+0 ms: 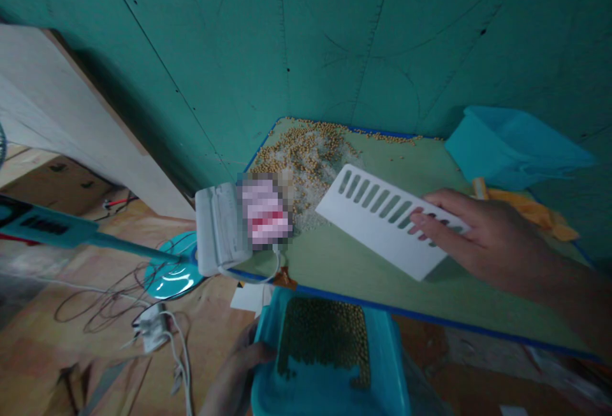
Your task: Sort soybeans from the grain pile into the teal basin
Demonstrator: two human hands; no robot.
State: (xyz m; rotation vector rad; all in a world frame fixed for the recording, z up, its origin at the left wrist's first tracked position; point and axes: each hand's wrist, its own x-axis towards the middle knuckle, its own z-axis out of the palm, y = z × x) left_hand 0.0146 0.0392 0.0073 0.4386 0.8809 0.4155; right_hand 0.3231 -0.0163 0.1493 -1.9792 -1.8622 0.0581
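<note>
My right hand grips a flat white slotted panel by its right end, fingers through and over the slots. The panel is tilted above the pale green tabletop. To its left lie a heap of yellow soybeans and whitish grains. My left hand is closed on the left rim of a blue plastic basin, just below the table's front edge. Inside the basin are dark green beans, with yellowish beans along the right side. Some fingers of the left hand are hidden.
A white device with a cable and a blurred pink-white object sit at the table's left edge. On the right are a folded blue fabric box and an orange cloth. A fan stand, cables and a power strip occupy the floor.
</note>
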